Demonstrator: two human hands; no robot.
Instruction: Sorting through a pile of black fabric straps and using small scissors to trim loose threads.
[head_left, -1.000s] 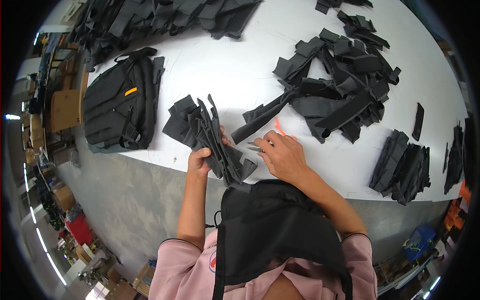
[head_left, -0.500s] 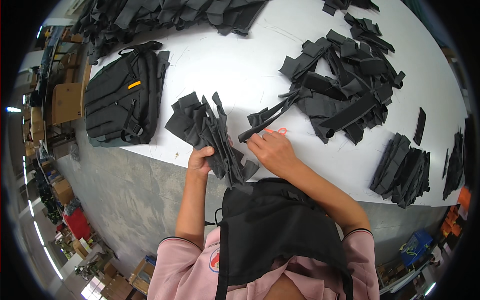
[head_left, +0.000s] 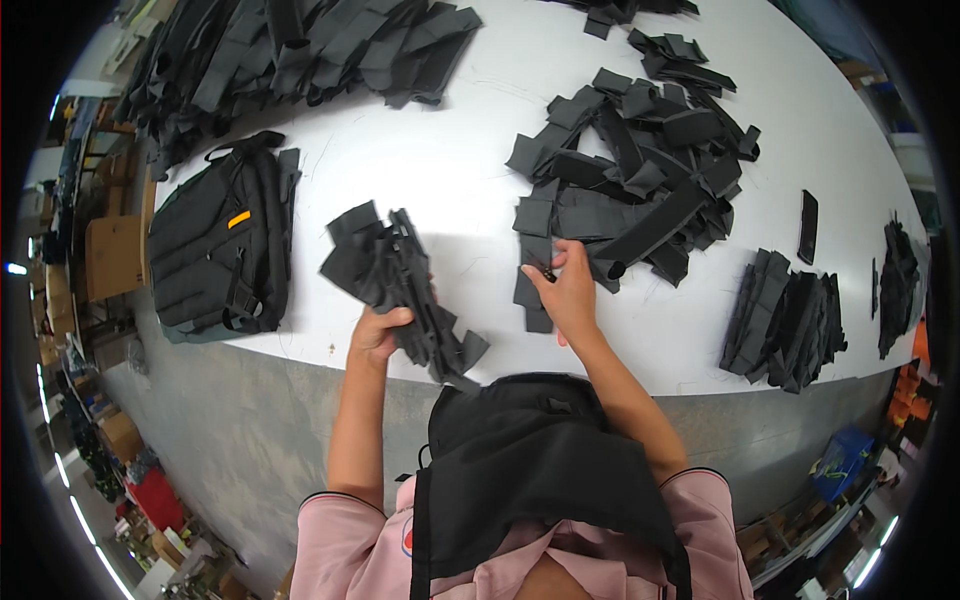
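Left hand: closed round dark-grey fabric strip bundle, 9 o'clock from centre.
Right hand: 3 o'clock, at flat grey strip; cannot tell whether gripping.
Loose strip pile: 2 o'clock.
Black backpack: 9 o'clock, beyond bundle.

One head-worn fisheye view from close above, downward onto the white table

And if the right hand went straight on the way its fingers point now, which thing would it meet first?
Most likely the right hand would meet the near side of the heap of dark strips, just beyond its fingertips, though their height over the table is hard to judge.
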